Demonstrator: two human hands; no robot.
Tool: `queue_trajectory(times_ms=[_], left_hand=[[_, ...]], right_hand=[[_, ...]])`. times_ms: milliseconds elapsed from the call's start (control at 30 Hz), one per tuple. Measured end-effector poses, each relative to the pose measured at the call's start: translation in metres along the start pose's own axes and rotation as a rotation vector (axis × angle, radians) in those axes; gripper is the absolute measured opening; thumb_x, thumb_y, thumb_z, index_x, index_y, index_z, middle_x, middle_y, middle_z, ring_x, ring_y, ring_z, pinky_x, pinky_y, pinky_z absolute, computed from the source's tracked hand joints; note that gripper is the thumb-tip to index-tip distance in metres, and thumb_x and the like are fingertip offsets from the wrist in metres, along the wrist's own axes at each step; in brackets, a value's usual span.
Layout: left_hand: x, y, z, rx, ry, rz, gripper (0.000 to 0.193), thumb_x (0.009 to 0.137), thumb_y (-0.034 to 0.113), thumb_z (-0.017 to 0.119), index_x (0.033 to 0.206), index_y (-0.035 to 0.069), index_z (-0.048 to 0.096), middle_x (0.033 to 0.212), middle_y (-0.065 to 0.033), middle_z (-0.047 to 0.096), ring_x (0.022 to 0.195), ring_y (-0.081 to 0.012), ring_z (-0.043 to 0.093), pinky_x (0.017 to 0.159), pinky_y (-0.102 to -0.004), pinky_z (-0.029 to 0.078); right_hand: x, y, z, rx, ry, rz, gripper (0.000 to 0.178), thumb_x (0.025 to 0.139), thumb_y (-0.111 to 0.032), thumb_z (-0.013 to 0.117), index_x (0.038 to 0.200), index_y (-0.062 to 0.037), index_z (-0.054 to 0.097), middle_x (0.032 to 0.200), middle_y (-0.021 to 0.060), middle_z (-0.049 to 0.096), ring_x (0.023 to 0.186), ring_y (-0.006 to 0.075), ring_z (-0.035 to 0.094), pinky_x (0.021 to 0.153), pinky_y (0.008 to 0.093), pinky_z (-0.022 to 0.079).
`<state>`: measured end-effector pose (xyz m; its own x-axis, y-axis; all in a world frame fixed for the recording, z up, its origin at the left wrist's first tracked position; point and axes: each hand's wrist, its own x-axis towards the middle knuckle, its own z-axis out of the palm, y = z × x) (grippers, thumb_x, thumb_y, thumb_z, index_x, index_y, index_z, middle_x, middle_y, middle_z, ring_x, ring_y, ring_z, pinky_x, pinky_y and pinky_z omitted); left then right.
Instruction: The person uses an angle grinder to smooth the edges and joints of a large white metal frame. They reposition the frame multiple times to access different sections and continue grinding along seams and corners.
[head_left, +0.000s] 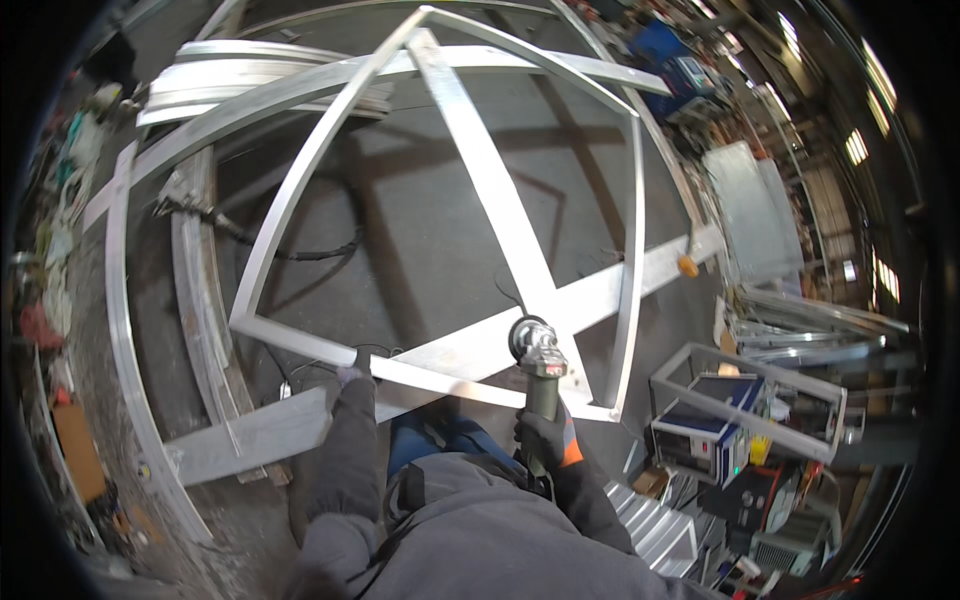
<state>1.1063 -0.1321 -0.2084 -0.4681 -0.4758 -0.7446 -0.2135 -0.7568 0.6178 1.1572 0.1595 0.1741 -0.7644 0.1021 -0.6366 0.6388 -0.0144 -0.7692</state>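
My right hand point(546, 440), in a dark glove with an orange patch, is wrapped round the body of an angle grinder point(542, 380). The grinder's head and disc point away from me, above the near right part of a pale metal frame point(295, 340). I cannot tell whether the disc touches metal. My left hand point(357, 368), also gloved, grips the frame's near bar left of the grinder, its fingers partly hidden. The angular frame lies across wide metal beams; one beam point(480, 170) runs away from me beneath it, another beam point(600, 297) crosses from lower left to right.
Long metal profiles point(250, 82) are stacked at the far left. A black cable point(315, 254) lies on the grey floor point(420, 190). At right stand a metal rectangular frame point(690, 380), a blue-and-white machine point(690, 455) and a leaning sheet point(750, 210). An orange object point(688, 266) sits by the beam.
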Motion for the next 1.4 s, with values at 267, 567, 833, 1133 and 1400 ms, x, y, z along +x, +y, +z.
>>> queue_trajectory(times_ms=[267,567,833,1133,1400], left_hand=[[-0.153,-0.075,-0.073,0.105,0.107,-0.158,0.058,0.086,0.014,0.078,0.136,0.012,0.048,0.114,-0.0102,0.063,0.096,-0.0284,0.065,0.072,-0.0508,0.059],[-0.225,-0.21,-0.009,0.269,0.1,0.002,0.058,0.081,0.025,0.083,0.129,0.004,0.058,0.122,-0.0139,0.065,0.109,-0.0259,0.062,0.091,-0.0359,0.052],[-0.274,-0.207,0.096,0.695,0.112,-0.101,0.036,0.091,0.037,0.072,0.099,0.002,0.067,0.088,-0.011,0.071,0.081,-0.021,0.065,0.074,-0.0351,0.053],[-0.355,-0.063,0.188,-0.003,-0.243,0.04,0.055,0.094,0.052,0.06,0.117,0.003,0.068,0.106,-0.0076,0.071,0.1,-0.0142,0.063,0.086,-0.0296,0.048],[-0.4,-0.044,0.224,-0.292,-0.099,0.186,0.066,0.088,0.041,0.072,0.133,-0.005,0.055,0.123,-0.014,0.064,0.115,-0.0183,0.059,0.099,-0.0336,0.047]], right_hand=[[0.021,0.009,-0.023,-0.062,-0.079,-0.06,0.038,0.078,-0.005,0.07,0.11,-0.0019,0.049,0.084,0.0109,0.06,0.066,0.021,0.063,0.056,0.0346,0.054],[0.078,-0.004,-0.092,-0.373,-0.389,0.035,0.038,0.078,-0.011,0.069,0.11,0.0006,0.051,0.085,0.0127,0.062,0.066,0.0224,0.064,0.057,0.0348,0.054],[0.144,-0.028,-0.11,-0.659,-0.623,0.039,0.036,0.08,-0.013,0.072,0.108,-0.0015,0.051,0.078,0.0111,0.061,0.058,0.022,0.062,0.054,0.0343,0.053],[0.138,-0.061,-0.065,-0.674,-0.944,-0.192,0.03,0.087,-0.018,0.07,0.106,-0.0036,0.052,0.079,0.0071,0.06,0.063,0.0166,0.061,0.054,0.0312,0.051],[0.125,-0.072,-0.074,-0.97,-0.916,-0.438,0.031,0.096,-0.02,0.065,0.116,-0.0043,0.048,0.102,0.0053,0.06,0.092,0.0137,0.06,0.077,0.0298,0.051]])
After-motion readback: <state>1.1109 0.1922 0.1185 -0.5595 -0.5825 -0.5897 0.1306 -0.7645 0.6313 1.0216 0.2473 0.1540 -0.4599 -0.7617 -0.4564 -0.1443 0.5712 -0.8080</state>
